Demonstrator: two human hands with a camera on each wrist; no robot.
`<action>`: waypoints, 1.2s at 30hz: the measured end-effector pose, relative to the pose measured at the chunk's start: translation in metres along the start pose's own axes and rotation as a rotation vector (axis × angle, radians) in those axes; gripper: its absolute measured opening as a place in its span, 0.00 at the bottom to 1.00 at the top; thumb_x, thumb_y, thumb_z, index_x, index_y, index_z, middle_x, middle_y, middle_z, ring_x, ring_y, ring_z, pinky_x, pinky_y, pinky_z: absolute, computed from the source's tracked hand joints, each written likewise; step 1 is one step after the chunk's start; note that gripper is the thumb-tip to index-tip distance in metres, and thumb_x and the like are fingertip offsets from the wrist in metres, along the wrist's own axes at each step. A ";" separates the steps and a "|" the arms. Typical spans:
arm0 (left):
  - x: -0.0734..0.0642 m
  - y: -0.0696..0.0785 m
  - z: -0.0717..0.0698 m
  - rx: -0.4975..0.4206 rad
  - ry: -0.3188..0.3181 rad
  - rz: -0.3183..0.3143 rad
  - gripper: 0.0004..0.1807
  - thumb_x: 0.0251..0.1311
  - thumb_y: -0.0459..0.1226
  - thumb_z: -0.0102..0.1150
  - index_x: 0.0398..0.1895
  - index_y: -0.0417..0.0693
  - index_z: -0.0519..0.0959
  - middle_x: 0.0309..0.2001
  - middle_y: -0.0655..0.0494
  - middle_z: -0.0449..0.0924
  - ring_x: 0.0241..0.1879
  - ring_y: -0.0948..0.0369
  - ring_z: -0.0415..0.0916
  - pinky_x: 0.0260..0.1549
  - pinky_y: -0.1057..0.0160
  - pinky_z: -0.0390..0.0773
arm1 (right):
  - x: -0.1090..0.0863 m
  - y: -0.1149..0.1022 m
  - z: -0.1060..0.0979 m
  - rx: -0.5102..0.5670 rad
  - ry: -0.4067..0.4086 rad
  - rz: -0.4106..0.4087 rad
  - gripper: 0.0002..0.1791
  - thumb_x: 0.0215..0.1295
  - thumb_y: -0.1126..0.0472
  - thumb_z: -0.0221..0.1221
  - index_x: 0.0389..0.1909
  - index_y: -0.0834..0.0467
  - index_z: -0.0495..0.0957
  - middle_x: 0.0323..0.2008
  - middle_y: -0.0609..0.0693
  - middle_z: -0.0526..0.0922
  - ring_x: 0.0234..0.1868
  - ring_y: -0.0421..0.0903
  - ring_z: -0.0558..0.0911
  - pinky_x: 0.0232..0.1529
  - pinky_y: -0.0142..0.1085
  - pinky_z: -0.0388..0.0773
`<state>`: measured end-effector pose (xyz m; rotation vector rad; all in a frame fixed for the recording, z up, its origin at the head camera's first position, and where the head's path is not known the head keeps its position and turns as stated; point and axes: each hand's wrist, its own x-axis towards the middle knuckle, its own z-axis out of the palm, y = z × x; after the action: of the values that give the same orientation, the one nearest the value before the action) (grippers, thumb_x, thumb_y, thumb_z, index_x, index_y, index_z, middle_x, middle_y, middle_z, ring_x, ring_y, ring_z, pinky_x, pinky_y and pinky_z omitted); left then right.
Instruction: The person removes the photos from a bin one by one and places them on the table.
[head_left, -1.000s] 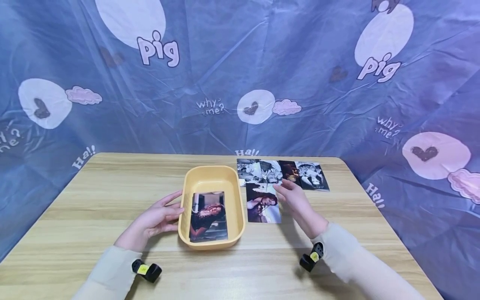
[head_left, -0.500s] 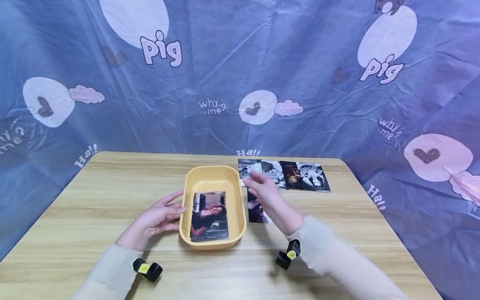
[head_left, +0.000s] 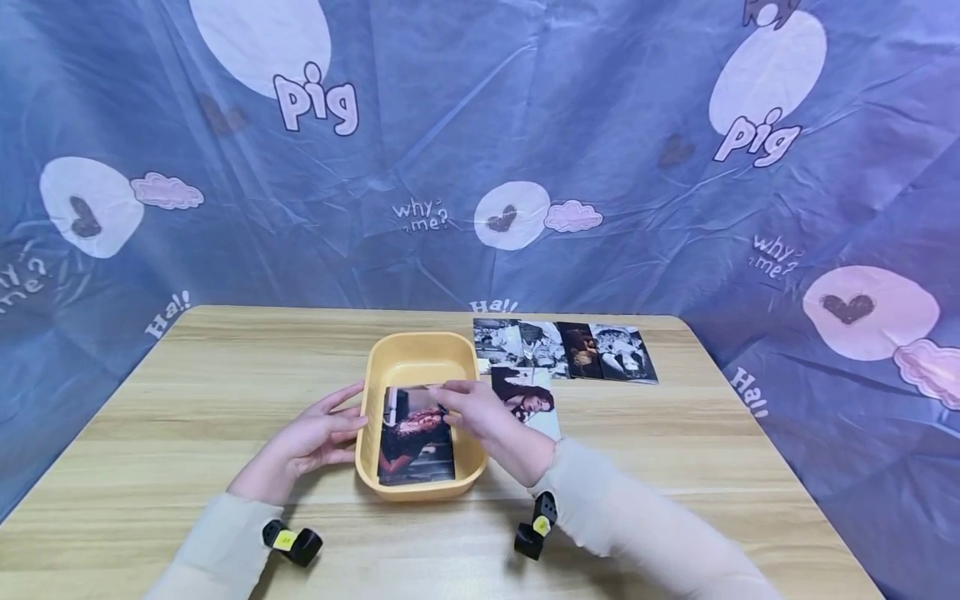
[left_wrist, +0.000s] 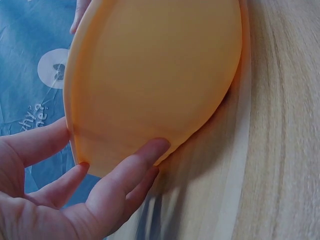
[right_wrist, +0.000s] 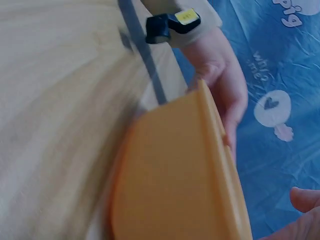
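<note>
A yellow plastic tray (head_left: 423, 343) stands on the table with a colour photo (head_left: 416, 454) of a person with curly hair lying in it, possibly atop others. My left hand (head_left: 322, 437) touches the tray's left side; in the left wrist view its fingertips (left_wrist: 155, 149) rest along the outer wall (left_wrist: 165, 75). My right hand (head_left: 483, 417) reaches over the right rim, fingertips above the photo's upper right corner. Contact with the photo is unclear. In the right wrist view only part of the right hand (right_wrist: 295, 227) shows, beyond the tray wall (right_wrist: 170, 175).
Right of the tray another colour photo (head_left: 534, 396) lies partly behind my right hand. Several black-and-white photos (head_left: 622, 352) and a dark brown one (head_left: 581, 350) form a row near the back edge of the wooden table (head_left: 247, 375). A blue printed cloth (head_left: 420, 258) hangs behind.
My right hand has moved left from the colour photo on the table, across the tray's right rim, to above the photo inside. My left hand stays against the tray.
</note>
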<state>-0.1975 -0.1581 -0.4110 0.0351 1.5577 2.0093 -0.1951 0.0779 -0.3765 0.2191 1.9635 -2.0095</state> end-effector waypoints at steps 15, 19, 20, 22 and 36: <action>-0.003 0.000 -0.001 -0.002 0.005 0.007 0.41 0.57 0.29 0.49 0.69 0.48 0.39 0.67 0.34 0.41 0.53 0.49 0.69 0.46 0.45 0.73 | 0.006 0.024 0.018 -0.046 0.104 0.067 0.35 0.50 0.68 0.59 0.58 0.75 0.56 0.57 0.65 0.65 0.49 0.53 0.69 0.51 0.47 0.70; -0.002 -0.001 -0.001 0.000 -0.001 0.006 0.41 0.57 0.29 0.50 0.69 0.48 0.39 0.67 0.33 0.42 0.52 0.50 0.70 0.46 0.45 0.73 | 0.008 0.029 0.019 -0.073 0.121 0.019 0.31 0.49 0.73 0.57 0.56 0.77 0.59 0.53 0.66 0.68 0.44 0.49 0.70 0.50 0.43 0.71; -0.002 -0.001 -0.001 0.000 -0.004 0.007 0.41 0.57 0.29 0.49 0.69 0.48 0.39 0.66 0.33 0.42 0.52 0.50 0.70 0.46 0.45 0.73 | 0.008 0.030 0.019 -0.078 0.120 -0.006 0.30 0.49 0.74 0.56 0.55 0.77 0.61 0.51 0.66 0.70 0.43 0.48 0.71 0.50 0.42 0.72; -0.001 -0.001 -0.001 -0.003 -0.009 0.007 0.41 0.57 0.29 0.49 0.69 0.48 0.39 0.66 0.33 0.41 0.52 0.50 0.70 0.46 0.45 0.73 | 0.008 0.030 0.019 -0.085 0.129 -0.051 0.28 0.49 0.75 0.55 0.55 0.75 0.63 0.46 0.65 0.74 0.40 0.46 0.73 0.45 0.37 0.74; 0.001 0.000 -0.001 -0.006 -0.009 0.000 0.41 0.57 0.29 0.50 0.69 0.48 0.39 0.67 0.34 0.41 0.53 0.48 0.69 0.47 0.45 0.72 | 0.007 0.026 0.021 -0.049 0.191 -0.119 0.21 0.48 0.78 0.56 0.46 0.69 0.68 0.23 0.47 0.70 0.23 0.38 0.69 0.24 0.25 0.69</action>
<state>-0.1985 -0.1592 -0.4114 0.0415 1.5456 2.0115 -0.1903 0.0564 -0.4025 0.3000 2.1873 -2.0791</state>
